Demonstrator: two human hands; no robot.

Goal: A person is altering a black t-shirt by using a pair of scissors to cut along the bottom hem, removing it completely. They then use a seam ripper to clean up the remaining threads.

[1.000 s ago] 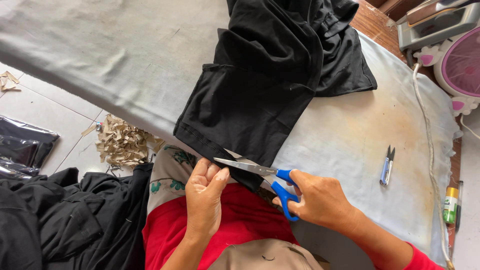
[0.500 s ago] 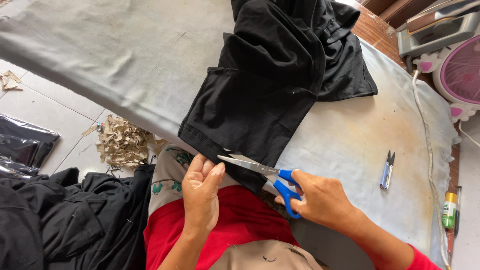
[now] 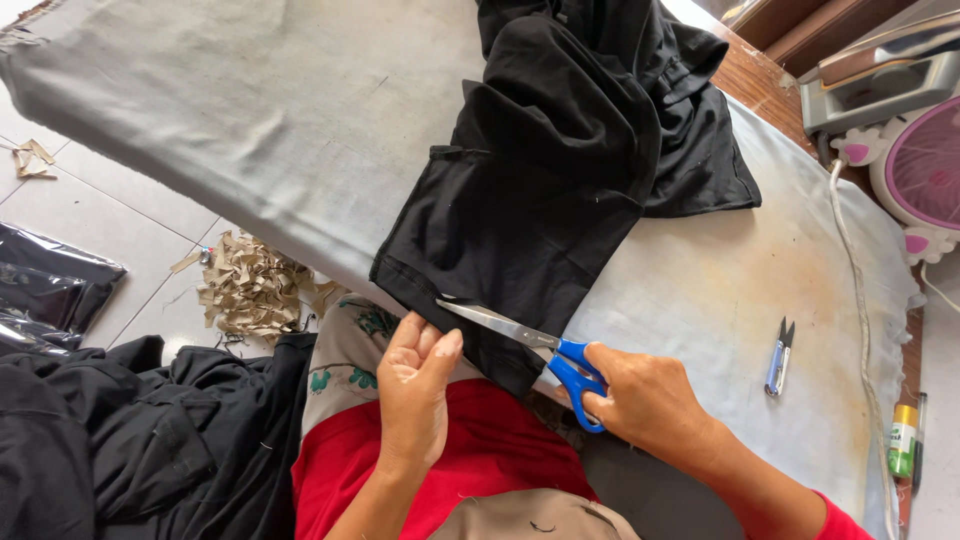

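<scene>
A black garment (image 3: 560, 170) lies folded on a grey padded table (image 3: 250, 130), its hem hanging over the near edge. My right hand (image 3: 650, 400) grips blue-handled scissors (image 3: 535, 345), whose blades lie along the garment's hem and point left. My left hand (image 3: 415, 390) pinches the hem just below the blade tips, fingers closed on the fabric edge.
Small blue thread snips (image 3: 778, 358) lie on the table to the right. A cable (image 3: 860, 330) runs along the right side by a pink fan (image 3: 925, 170) and a small bottle (image 3: 902, 440). Black cloth (image 3: 130, 440) and paper scraps (image 3: 250, 285) lie on the floor at left.
The view has shifted slightly. My left hand has closed further on the hem under the scissor tips; the scissors stay at the hem.
</scene>
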